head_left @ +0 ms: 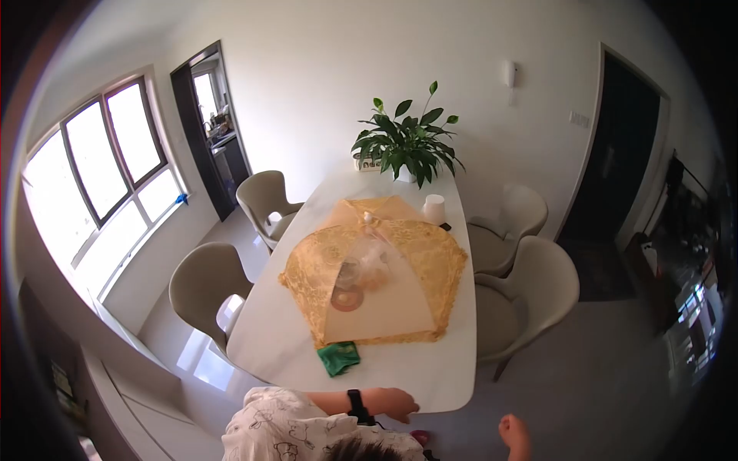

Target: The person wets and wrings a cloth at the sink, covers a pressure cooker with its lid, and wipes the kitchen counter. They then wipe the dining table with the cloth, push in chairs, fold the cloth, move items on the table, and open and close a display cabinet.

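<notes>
My left hand (396, 404), with a dark watch on its wrist, is at the front edge of the white table (415, 376). Its fingers are loosely bent and apart, with nothing seen in them. To the right, beyond the table's front corner, my right hand (513, 430) is raised with its fingers curled in and nothing visible in them. A green cloth (338, 358) lies crumpled on the table, nearer to my left hand. Behind it stands a yellow lace food cover (430, 246), open like a tent, with dishes dimly visible through its mesh.
A potted plant (407, 146) and a white cup-like container (434, 209) stand towards the table's far end. Beige chairs (204, 288) line both long sides. Windows (92, 161) are at the left, and a dark door (619, 146) is at the right.
</notes>
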